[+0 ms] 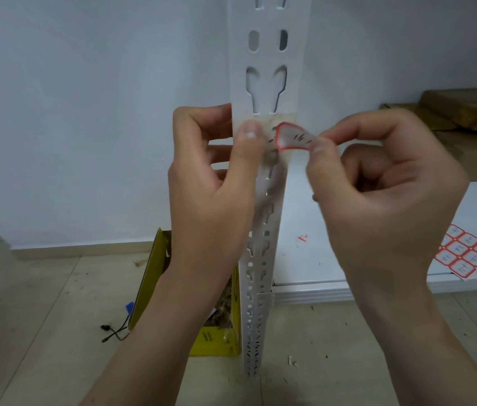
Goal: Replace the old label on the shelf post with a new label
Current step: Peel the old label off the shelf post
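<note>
Shelf post: white slotted metal upright, centre of view, running from the top edge down to the tiled floor.

Left hand: wrapped around the post from its left side; thumb pressed flat against the post face over a strip of clear tape, fingers curled behind. Grip closed on the post.

Right hand: thumb and forefinger pressed together, pinching one edge of the old label. Remaining fingers curled into the palm.

Old label: white with a red border and dark handwritten marks. It is bent away from the post face, right edge in the pinch, left edge at the post. Whether that left edge is stuck down cannot be told; the spot is blurred.

Sheet of new labels: red-bordered grid with handwriting, lying flat on the white shelf board to the lower right, well apart from both hands.

A small red-and-white scrap lies on the same board, near the post.

Yellow cardboard box: stands open on the floor just beside the post's foot, behind the left forearm.

Brown boxes are stacked at the far right.
</note>
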`<control>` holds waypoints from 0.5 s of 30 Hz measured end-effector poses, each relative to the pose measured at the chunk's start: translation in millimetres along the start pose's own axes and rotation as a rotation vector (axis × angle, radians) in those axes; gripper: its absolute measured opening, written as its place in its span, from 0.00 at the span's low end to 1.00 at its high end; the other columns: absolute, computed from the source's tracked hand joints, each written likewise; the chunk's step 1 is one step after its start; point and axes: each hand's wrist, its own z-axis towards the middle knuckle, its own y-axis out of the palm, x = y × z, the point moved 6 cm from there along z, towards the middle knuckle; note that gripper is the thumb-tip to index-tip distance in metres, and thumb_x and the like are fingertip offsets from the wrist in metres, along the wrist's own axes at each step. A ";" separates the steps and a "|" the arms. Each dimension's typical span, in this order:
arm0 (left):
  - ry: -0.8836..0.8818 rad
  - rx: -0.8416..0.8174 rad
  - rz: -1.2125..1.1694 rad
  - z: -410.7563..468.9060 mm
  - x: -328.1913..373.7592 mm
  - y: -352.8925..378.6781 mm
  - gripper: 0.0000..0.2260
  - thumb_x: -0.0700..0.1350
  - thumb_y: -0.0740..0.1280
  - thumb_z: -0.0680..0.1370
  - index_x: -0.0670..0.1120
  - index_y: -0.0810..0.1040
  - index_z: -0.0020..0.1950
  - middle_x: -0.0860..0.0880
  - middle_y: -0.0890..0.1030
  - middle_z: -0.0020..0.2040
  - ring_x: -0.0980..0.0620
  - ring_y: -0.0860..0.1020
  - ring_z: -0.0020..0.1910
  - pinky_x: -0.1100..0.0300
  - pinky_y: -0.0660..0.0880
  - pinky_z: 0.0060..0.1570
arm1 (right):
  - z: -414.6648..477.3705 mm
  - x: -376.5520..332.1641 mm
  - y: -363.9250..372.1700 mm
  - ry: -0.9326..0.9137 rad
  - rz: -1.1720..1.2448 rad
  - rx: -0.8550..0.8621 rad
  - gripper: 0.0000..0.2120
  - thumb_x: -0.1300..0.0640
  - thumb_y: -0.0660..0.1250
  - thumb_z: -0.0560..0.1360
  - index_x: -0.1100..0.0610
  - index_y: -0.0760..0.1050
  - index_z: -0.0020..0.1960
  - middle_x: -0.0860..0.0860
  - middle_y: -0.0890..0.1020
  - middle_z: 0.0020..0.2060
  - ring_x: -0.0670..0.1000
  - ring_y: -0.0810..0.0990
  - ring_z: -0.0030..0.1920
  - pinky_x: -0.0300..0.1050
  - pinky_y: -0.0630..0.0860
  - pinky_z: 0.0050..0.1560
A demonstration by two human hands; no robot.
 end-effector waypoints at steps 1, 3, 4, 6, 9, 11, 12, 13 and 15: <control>-0.016 0.007 -0.001 -0.2 0.0 1.2 0.08 0.46 0.68 0.82 0.48 0.71 0.58 0.56 0.81 0.48 0.56 0.83 0.44 0.65 0.78 0.40 | 2.0 3.5 -3.4 0.023 0.002 0.020 0.06 0.60 0.70 0.78 0.52 0.75 0.45 0.55 0.72 0.25 0.57 0.71 0.23 0.53 0.73 0.25; -0.035 0.028 0.026 -1.4 0.9 3.7 0.14 0.47 0.73 0.79 0.49 0.70 0.58 0.57 0.82 0.49 0.55 0.84 0.47 0.64 0.80 0.41 | 5.0 8.0 -9.2 0.048 0.002 0.046 0.07 0.59 0.69 0.79 0.50 0.75 0.46 0.57 0.74 0.27 0.58 0.72 0.24 0.58 0.75 0.25; -0.035 0.037 0.045 -1.9 2.2 5.1 0.16 0.48 0.75 0.77 0.49 0.70 0.58 0.58 0.82 0.49 0.56 0.84 0.48 0.65 0.80 0.41 | 5.8 8.8 -10.7 0.048 -0.001 0.047 0.08 0.59 0.69 0.80 0.49 0.74 0.46 0.57 0.74 0.28 0.58 0.72 0.24 0.59 0.75 0.25; -0.025 0.054 0.075 -2.3 4.1 6.7 0.17 0.47 0.76 0.76 0.49 0.69 0.57 0.59 0.81 0.48 0.58 0.84 0.48 0.67 0.80 0.41 | 5.9 9.7 -11.8 0.041 -0.008 0.041 0.08 0.60 0.69 0.80 0.49 0.74 0.47 0.56 0.75 0.30 0.58 0.73 0.25 0.58 0.75 0.25; 0.007 0.065 0.092 -2.8 6.0 7.4 0.16 0.46 0.75 0.77 0.49 0.69 0.55 0.58 0.82 0.47 0.56 0.85 0.47 0.65 0.80 0.41 | 4.7 10.8 -11.7 0.043 -0.012 0.034 0.10 0.61 0.69 0.80 0.48 0.73 0.47 0.58 0.76 0.33 0.59 0.74 0.26 0.58 0.74 0.25; 0.027 0.066 0.096 -3.2 6.2 7.4 0.15 0.45 0.75 0.78 0.48 0.69 0.54 0.57 0.82 0.47 0.53 0.85 0.47 0.63 0.81 0.41 | 4.8 11.4 -12.6 0.043 -0.010 0.034 0.11 0.61 0.69 0.80 0.46 0.73 0.47 0.58 0.76 0.34 0.59 0.75 0.27 0.58 0.74 0.25; 0.036 0.067 0.096 -3.4 6.0 7.2 0.14 0.44 0.74 0.78 0.48 0.69 0.54 0.56 0.82 0.48 0.52 0.85 0.48 0.61 0.81 0.41 | 5.0 12.0 -13.2 0.045 -0.009 0.036 0.11 0.61 0.68 0.80 0.46 0.73 0.47 0.58 0.76 0.34 0.59 0.75 0.27 0.58 0.73 0.25; 0.046 0.068 0.096 -3.5 6.1 6.8 0.14 0.44 0.74 0.79 0.48 0.69 0.54 0.55 0.82 0.49 0.51 0.85 0.48 0.59 0.82 0.42 | 5.3 12.5 -13.9 0.048 -0.008 0.038 0.11 0.61 0.68 0.80 0.46 0.73 0.47 0.59 0.76 0.35 0.60 0.75 0.27 0.57 0.73 0.25; 0.058 0.067 0.086 -3.6 5.7 6.5 0.13 0.43 0.73 0.79 0.49 0.69 0.54 0.52 0.82 0.49 0.49 0.85 0.48 0.53 0.83 0.43 | 5.7 13.4 -15.2 0.049 -0.005 0.044 0.11 0.62 0.68 0.80 0.47 0.73 0.47 0.59 0.76 0.35 0.60 0.75 0.27 0.57 0.73 0.25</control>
